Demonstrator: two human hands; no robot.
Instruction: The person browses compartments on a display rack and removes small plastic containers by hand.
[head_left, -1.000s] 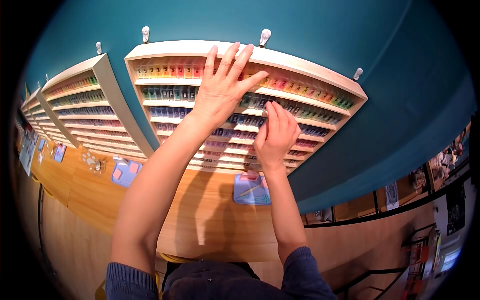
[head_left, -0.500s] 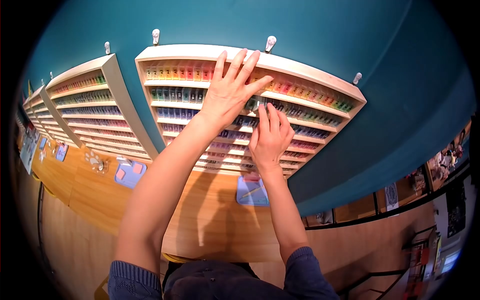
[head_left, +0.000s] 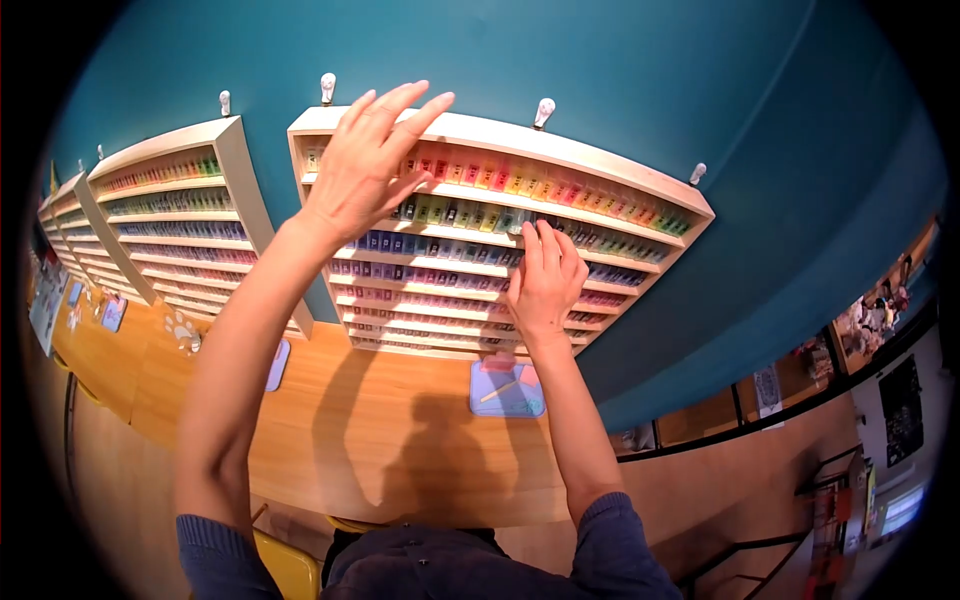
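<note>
My left hand is raised in front of the upper left part of a pale wooden wall rack. Its fingers are spread and nothing is in them. My right hand is at the second shelf, fingers curled and close together. The fingertips are against the small clear containers there; what they pinch, if anything, is hidden. Each shelf carries a tight row of such containers with coloured contents and dark labels. Red and yellow ones fill the top row, blue ones the third.
Below the rack runs a wooden table with a blue tray holding pink pieces and a thin stick. A second rack hangs to the left. White hooks stick out of the teal wall. A yellow chair is at lower left.
My left hand has moved left and away from the rack's middle, uncovering greenish containers on the second shelf. My right hand stays at that shelf. The view has shifted slightly.
</note>
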